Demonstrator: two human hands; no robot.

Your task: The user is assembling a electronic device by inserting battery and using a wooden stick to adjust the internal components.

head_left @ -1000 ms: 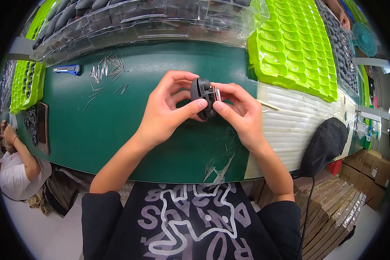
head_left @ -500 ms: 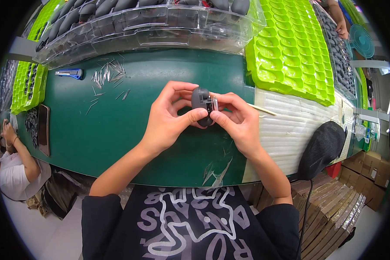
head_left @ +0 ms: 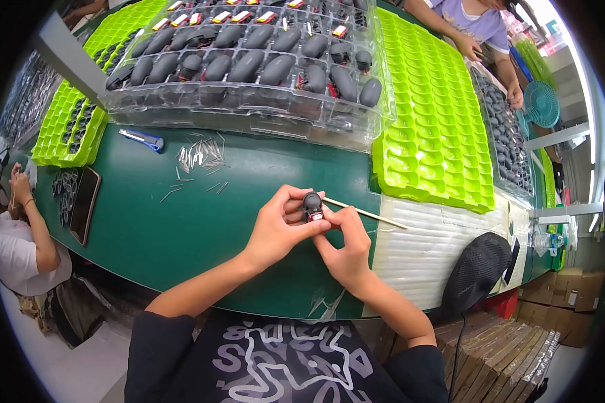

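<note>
My left hand (head_left: 272,228) is closed round a small black rounded plastic casing (head_left: 312,202), above the green table. A red and white piece (head_left: 316,216) shows at the casing's near end. The fingertips of my right hand (head_left: 346,248) pinch the casing from the right, beside that piece. What the inner fingers touch is hidden. A thin wooden stick (head_left: 376,217) lies just beyond my right hand. Left of my hands, a loose pile of thin metal pins (head_left: 202,154) rests on the table, with a blue utility knife (head_left: 142,140) beside it.
A clear plastic tray (head_left: 249,107) of black casings stands at the back. Bright green moulded trays (head_left: 433,114) lie right and left. A black mesh-covered object (head_left: 477,272) and white foam sheet (head_left: 423,258) are at right, a phone (head_left: 85,205) at left. Other people work nearby.
The view has tilted up, showing more of the back tray. The casing has been turned in my hands, so its red and white piece now faces me. Both hands stay on it.
</note>
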